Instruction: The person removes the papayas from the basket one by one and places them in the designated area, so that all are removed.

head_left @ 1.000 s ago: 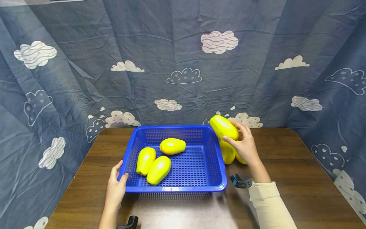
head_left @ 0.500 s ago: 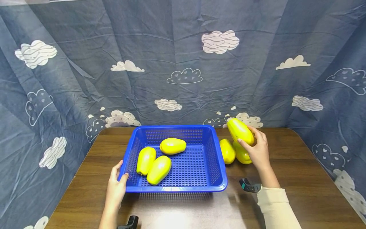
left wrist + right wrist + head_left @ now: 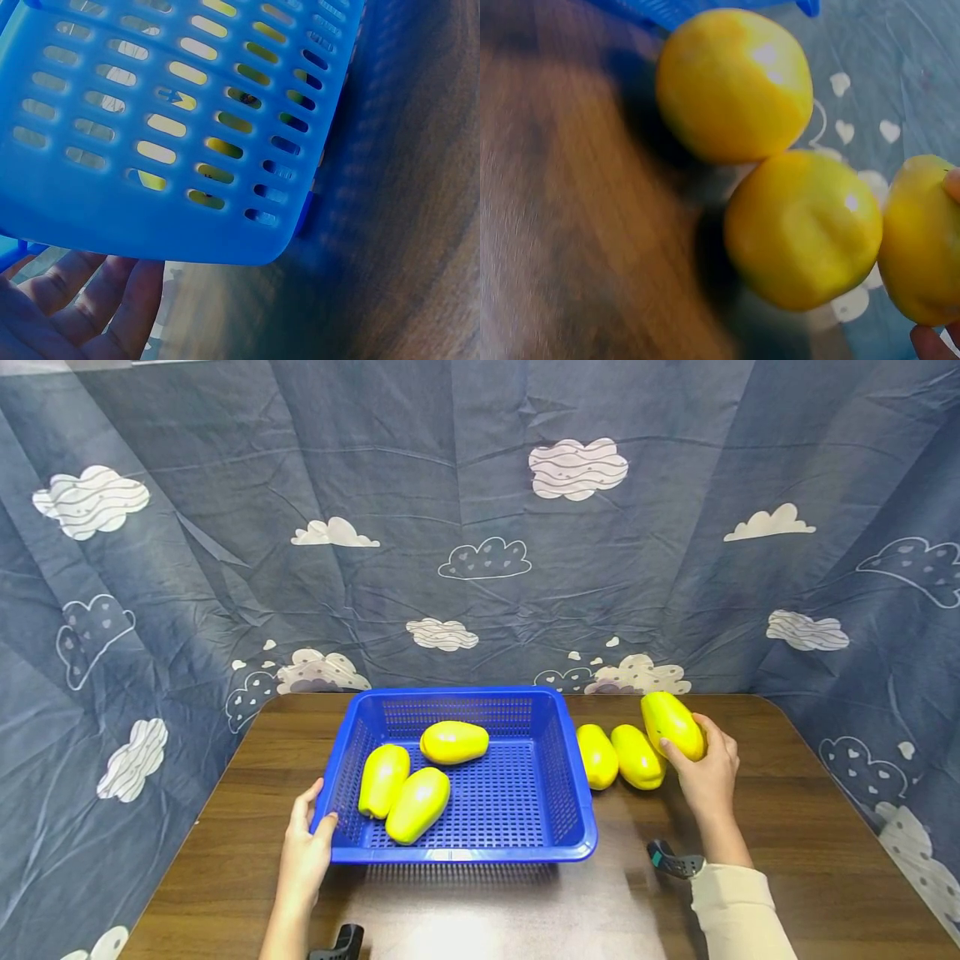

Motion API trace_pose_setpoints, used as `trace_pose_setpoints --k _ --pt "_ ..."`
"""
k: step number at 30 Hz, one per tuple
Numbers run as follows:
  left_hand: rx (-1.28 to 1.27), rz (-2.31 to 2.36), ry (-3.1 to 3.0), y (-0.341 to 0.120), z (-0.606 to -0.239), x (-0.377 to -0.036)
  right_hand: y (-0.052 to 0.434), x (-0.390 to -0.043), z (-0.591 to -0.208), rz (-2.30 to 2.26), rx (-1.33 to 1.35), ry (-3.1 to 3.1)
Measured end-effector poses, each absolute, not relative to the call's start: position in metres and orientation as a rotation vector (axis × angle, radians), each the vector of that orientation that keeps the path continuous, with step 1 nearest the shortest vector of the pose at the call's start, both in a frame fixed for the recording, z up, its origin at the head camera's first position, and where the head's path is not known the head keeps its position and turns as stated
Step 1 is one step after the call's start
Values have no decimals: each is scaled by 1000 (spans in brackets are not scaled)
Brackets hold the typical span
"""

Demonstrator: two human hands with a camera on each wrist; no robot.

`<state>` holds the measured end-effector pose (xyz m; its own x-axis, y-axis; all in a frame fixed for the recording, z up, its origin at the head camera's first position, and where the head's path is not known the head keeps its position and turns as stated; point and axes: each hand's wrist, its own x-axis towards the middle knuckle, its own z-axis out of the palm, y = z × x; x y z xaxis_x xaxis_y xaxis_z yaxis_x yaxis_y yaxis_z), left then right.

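While the person sits at the brown wooden desk [image 3: 787,827], the right hand [image 3: 705,772] holds a yellow fruit [image 3: 672,725] at the far right side of the desk. Its fingers [image 3: 716,735] are curled around this fruit, with the thumb on the near side, and the fruit is tilted, its far end pointing away and to the left. From the head view I cannot tell if the fruit already touches the desk or is just above it. In the right wrist view the same fruit [image 3: 922,240] sits at the right edge, and it is just beside the next one.

Two more yellow fruits lie on the desk between the held fruit and the basket: the middle fruit [image 3: 637,757] and the fruit nearest the basket [image 3: 597,756]. They lie side by side, very close to each other, and the second one is just beside the right wall of the basket.

On the other side, the left hand [image 3: 303,852] rests on the near left corner of the blue plastic basket [image 3: 465,856]. The thumb lies on the rim and the other fingers [image 3: 90,300] are under the edge, relaxed and only a little bent. Three yellow fruits [image 3: 416,768] lie inside the basket, in its left half.

A blue cloth with white clouds [image 3: 480,527] hangs behind the desk.
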<state>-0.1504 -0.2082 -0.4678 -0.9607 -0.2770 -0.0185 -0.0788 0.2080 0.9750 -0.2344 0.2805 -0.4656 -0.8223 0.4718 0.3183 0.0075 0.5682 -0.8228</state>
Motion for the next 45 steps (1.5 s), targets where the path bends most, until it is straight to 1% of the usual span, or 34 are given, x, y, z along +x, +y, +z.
trace_pose_setpoints --k 16,32,45 --pt "333 -1870 -2288 -208 -469 -150 302 -226 -494 1192 -586 -2408" --pt "337 -1876 -2289 -208 -467 -150 303 -217 -505 1219 -653 -2435" --pt "347 -1879 -2296 -207 -467 -150 305 -219 -505 1205 -609 -2364"
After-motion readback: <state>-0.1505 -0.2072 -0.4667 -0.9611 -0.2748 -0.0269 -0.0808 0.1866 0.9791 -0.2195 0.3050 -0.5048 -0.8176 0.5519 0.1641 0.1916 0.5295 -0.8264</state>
